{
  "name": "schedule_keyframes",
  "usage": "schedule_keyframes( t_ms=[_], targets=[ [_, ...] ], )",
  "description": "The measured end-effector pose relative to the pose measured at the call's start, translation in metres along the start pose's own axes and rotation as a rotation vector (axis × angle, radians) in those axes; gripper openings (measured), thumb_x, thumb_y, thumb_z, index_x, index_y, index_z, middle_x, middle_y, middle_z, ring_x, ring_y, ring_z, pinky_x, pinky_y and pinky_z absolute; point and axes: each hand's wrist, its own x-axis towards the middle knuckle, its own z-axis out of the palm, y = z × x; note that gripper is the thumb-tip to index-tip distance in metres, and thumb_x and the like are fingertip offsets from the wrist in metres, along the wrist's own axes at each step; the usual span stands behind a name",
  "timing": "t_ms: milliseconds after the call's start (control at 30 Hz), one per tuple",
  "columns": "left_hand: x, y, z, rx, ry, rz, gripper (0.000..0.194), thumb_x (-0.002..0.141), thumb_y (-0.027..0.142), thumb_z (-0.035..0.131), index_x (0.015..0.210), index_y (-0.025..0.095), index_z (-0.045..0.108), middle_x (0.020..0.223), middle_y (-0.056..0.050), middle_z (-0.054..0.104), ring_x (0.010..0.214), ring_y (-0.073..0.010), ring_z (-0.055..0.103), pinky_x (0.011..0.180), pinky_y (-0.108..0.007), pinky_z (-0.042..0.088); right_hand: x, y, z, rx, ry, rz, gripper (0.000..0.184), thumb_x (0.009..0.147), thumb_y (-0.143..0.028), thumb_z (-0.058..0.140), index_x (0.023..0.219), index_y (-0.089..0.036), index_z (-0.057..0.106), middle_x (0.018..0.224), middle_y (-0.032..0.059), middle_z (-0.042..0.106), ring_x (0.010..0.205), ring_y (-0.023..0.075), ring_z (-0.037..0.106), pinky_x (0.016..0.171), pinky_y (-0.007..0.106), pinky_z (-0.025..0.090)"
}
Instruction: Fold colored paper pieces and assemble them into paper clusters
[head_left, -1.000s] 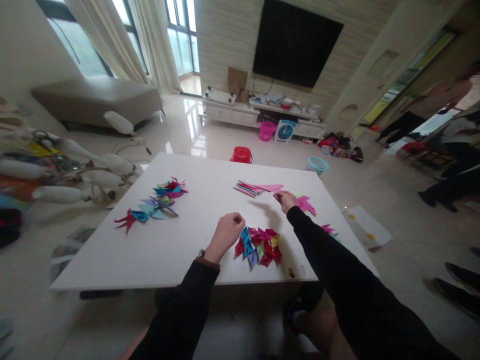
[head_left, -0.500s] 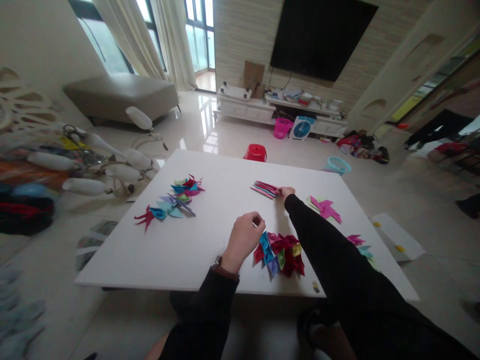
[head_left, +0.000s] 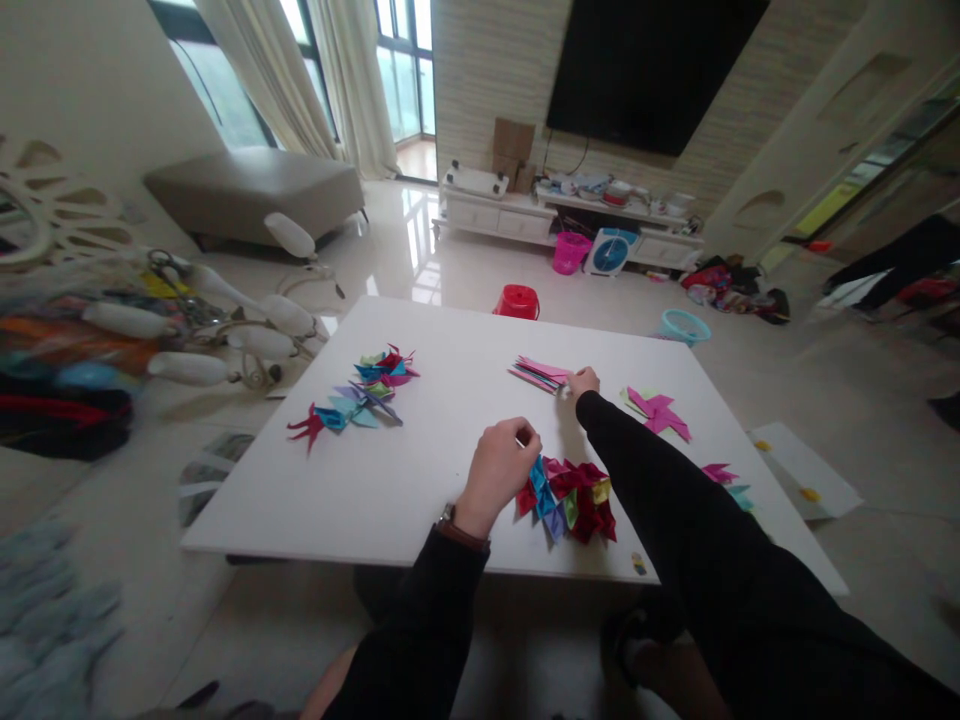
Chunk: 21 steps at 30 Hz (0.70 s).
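My right hand (head_left: 585, 383) is stretched out over the table with its fingers closed on the right end of a bundle of thin folded paper strips (head_left: 538, 372), pink and dark in colour. Nearer to me, my left hand (head_left: 499, 465) is curled with thumb and forefinger together; whether anything is pinched there is hidden. Just right of it lies a cluster of folded paper pieces (head_left: 574, 500) in red, blue, purple, green and yellow. A pink and green paper pinwheel shape (head_left: 656, 412) lies beyond my right forearm.
More folded paper pieces (head_left: 356, 405) lie at the left of the white table (head_left: 420, 500), and pink and teal ones (head_left: 724, 475) near its right edge. A red stool or bucket (head_left: 517, 301) stands beyond the far edge. Lamp arms (head_left: 262, 345) crowd the left side.
The view has shifted slightly. My right hand stays at the bundle, whose upper strips looked crimson before and look pink now. My left hand keeps its curled pose.
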Motion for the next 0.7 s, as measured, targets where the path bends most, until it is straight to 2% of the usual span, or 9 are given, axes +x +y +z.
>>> schedule_keyframes(
  t_ms=[133,267,367,467,500,567,600,633,700],
  targets=[
    [-0.001,0.001,-0.002,-0.024,0.025,0.018,0.017,0.085,0.021,0.059,0.074,0.018,0.07,0.078,-0.005,0.073,0.07,-0.0156,0.062,0.069,-0.028,0.043,-0.007,-0.025,0.011,-0.106,-0.041,-0.104,0.019,0.073,-0.007,0.068,0.075,-0.02,0.054,0.079,0.0049,0.063,0.08,0.017,0.055,0.079,0.028,0.046],
    [-0.001,0.004,-0.005,-0.065,0.072,0.028,0.016,0.085,0.021,0.059,0.073,0.018,0.069,0.076,-0.004,0.071,0.067,-0.0148,0.061,0.067,-0.027,0.043,-0.039,-0.061,0.052,-0.126,-0.234,-0.29,0.019,0.076,-0.007,0.066,0.068,-0.02,0.054,0.071,0.0006,0.059,0.073,0.015,0.053,0.079,0.03,0.046],
    [0.0,0.005,-0.009,-0.112,0.126,0.046,0.016,0.086,0.021,0.058,0.074,0.018,0.068,0.074,-0.003,0.07,0.067,-0.0144,0.061,0.065,-0.026,0.043,-0.086,-0.083,0.094,-0.111,-0.468,-0.454,0.015,0.074,-0.006,0.069,0.067,-0.018,0.062,0.071,-0.0006,0.062,0.07,0.0135,0.054,0.079,0.029,0.046],
    [0.001,0.005,-0.013,-0.162,0.194,0.034,0.015,0.086,0.021,0.058,0.074,0.018,0.066,0.072,-0.002,0.069,0.068,-0.014,0.062,0.066,-0.025,0.044,-0.145,-0.097,0.136,-0.082,-0.693,-0.597,0.009,0.072,-0.011,0.076,0.075,-0.018,0.072,0.085,0.0001,0.068,0.076,0.013,0.059,0.081,0.026,0.047],
    [0.002,0.005,-0.015,-0.171,0.213,0.027,0.015,0.086,0.021,0.058,0.073,0.018,0.065,0.071,-0.002,0.069,0.068,-0.0139,0.062,0.066,-0.025,0.044,-0.164,-0.101,0.148,-0.068,-0.775,-0.661,0.009,0.072,-0.012,0.077,0.077,-0.019,0.074,0.091,0.0009,0.069,0.08,0.0133,0.06,0.084,0.027,0.047],
    [0.002,0.005,-0.019,-0.175,0.233,0.021,0.016,0.086,0.021,0.057,0.073,0.018,0.064,0.071,-0.002,0.068,0.067,-0.0136,0.061,0.067,-0.025,0.045,-0.197,-0.107,0.169,-0.066,-0.958,-0.894,0.011,0.077,-0.012,0.074,0.086,-0.018,0.076,0.105,0.0052,0.068,0.095,0.0168,0.062,0.095,0.032,0.045],
    [0.002,0.005,-0.021,-0.172,0.237,0.021,0.016,0.087,0.022,0.056,0.073,0.018,0.063,0.071,-0.001,0.068,0.067,-0.0135,0.06,0.067,-0.026,0.045,-0.211,-0.109,0.178,-0.079,-1.009,-0.939,0.012,0.078,-0.012,0.074,0.088,-0.018,0.077,0.109,0.0069,0.067,0.102,0.019,0.061,0.1,0.035,0.043],
    [0.002,0.005,-0.023,-0.166,0.239,0.02,0.017,0.087,0.023,0.056,0.073,0.018,0.063,0.071,-0.001,0.068,0.067,-0.0135,0.06,0.067,-0.026,0.045,-0.223,-0.113,0.185,-0.082,-1.044,-0.94,0.011,0.079,-0.013,0.075,0.089,-0.018,0.077,0.112,0.0081,0.066,0.106,0.021,0.06,0.103,0.038,0.041],
    [0.001,0.005,-0.025,-0.153,0.245,0.017,0.017,0.088,0.025,0.056,0.073,0.019,0.063,0.072,-0.001,0.068,0.067,-0.0136,0.059,0.067,-0.026,0.045,-0.238,-0.119,0.194,-0.069,-1.074,-0.856,0.011,0.077,-0.013,0.077,0.087,-0.018,0.075,0.112,0.0089,0.066,0.109,0.0232,0.058,0.106,0.042,0.039]
  ],
)
